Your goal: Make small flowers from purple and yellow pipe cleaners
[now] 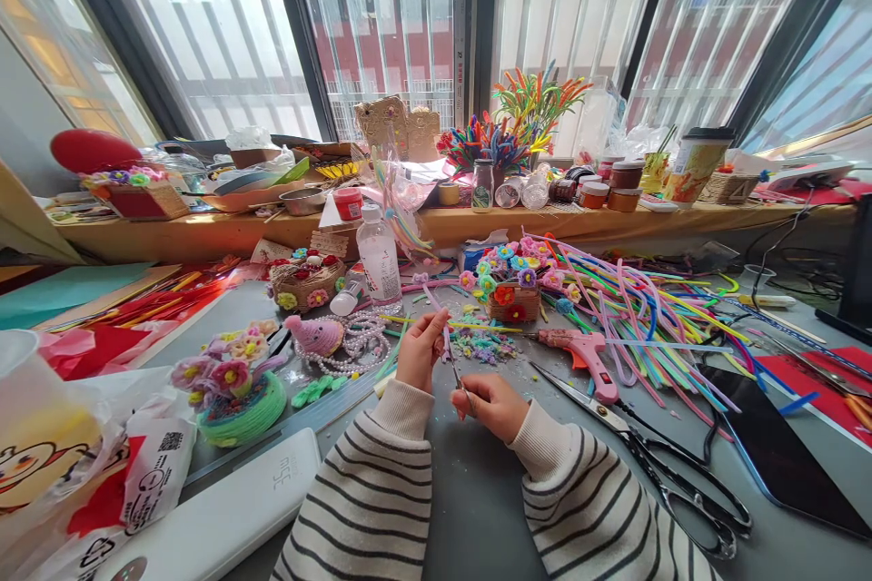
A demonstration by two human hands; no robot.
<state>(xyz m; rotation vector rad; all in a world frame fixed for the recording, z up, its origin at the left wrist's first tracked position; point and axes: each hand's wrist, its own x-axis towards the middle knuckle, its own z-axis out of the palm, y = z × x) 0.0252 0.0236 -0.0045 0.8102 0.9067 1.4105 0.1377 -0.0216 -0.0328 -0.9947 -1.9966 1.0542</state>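
The left hand (421,352) has its fingers pinched together on a thin lilac pipe cleaner (447,341). The right hand (497,407) has its fingers curled around the handles of some small scissors (458,374), whose blades point up at the pipe cleaner, close by the left fingers; from here I can't tell whether they touch it. Just past both hands, fuzzy clippings (485,347) are scattered over the grey table (470,499). To the right lies a pink glue gun (587,349), with large scissors (617,418) in front of it and a dark phone (783,445) farther right. Behind the glue gun sprawls a heap of coloured pipe cleaners (644,313). Over on the left there's a tangle of pearly beads (368,338), a pink crocheted piece (319,336) and a green pot (249,408) of fuzzy flowers. Farther back stand a clear bottle (379,263) and a woven basket (521,303) crowded with bright blooms, below the window ledge (300,222).
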